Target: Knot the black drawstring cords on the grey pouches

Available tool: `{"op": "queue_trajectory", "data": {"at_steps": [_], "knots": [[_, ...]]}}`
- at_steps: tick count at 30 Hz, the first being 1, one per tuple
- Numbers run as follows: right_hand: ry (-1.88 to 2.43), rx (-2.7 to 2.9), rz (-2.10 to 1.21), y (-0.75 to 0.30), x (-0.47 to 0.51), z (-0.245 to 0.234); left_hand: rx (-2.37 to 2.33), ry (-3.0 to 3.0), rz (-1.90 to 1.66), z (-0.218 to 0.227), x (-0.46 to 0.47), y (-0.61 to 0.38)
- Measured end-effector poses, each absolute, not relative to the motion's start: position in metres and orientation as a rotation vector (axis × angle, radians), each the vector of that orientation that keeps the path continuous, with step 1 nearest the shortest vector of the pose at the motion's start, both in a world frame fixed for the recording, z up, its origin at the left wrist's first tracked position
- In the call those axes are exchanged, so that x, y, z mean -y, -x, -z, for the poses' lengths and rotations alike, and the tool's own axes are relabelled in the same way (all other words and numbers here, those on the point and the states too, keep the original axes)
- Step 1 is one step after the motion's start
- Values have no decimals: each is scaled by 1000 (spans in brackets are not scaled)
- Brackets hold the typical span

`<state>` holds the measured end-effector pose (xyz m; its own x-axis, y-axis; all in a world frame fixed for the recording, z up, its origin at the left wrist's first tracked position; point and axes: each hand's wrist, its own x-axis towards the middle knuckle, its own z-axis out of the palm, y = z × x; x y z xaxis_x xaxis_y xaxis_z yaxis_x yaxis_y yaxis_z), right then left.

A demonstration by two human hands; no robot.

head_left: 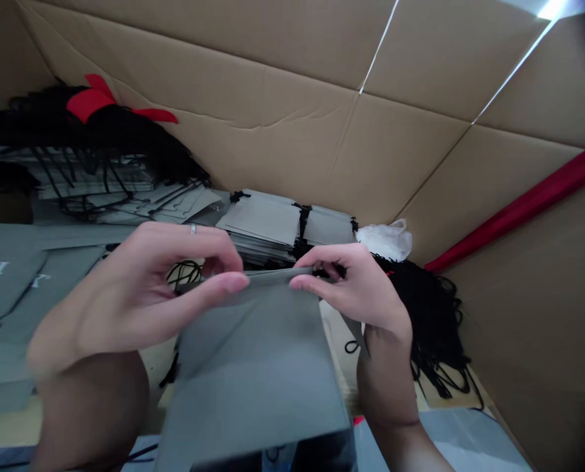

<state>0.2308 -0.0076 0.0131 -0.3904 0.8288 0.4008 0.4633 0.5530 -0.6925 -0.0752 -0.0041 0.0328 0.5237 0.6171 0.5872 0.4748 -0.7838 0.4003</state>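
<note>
A grey paper bag (253, 367) stands in front of me with its top edge raised. My left hand (140, 288) pinches the top edge at the left, thumb in front and fingers curled behind; a ring sits on one finger. My right hand (356, 288) pinches the same edge at the right, fingers closed over it. A black cord (187, 272) loops just behind my left fingers, and another black cord (354, 345) hangs below my right hand.
Stacks of flat grey bags (273, 223) tied with black cord lie behind. More grey bags (7, 288) sit at left. A heap of black cords (435, 321) lies at right beside a white plastic bag (385, 239). Cardboard walls (322, 98) surround everything; a red strip (519, 210) runs at right.
</note>
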Motion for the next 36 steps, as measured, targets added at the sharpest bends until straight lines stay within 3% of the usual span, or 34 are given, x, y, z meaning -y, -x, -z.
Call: {"op": "queue_trajectory", "data": {"at_steps": [13, 23, 36], "knots": [[807, 1861, -585, -231, 14, -8, -866, -2591, -862, -24, -5, 34], [756, 1810, -478, -223, 20, -14, -756, -2338, -1200, -14, 1, 17], [826, 1622, -314, -219, 34, -20, -663, -1926, -1389, -9, 9, 2]]}}
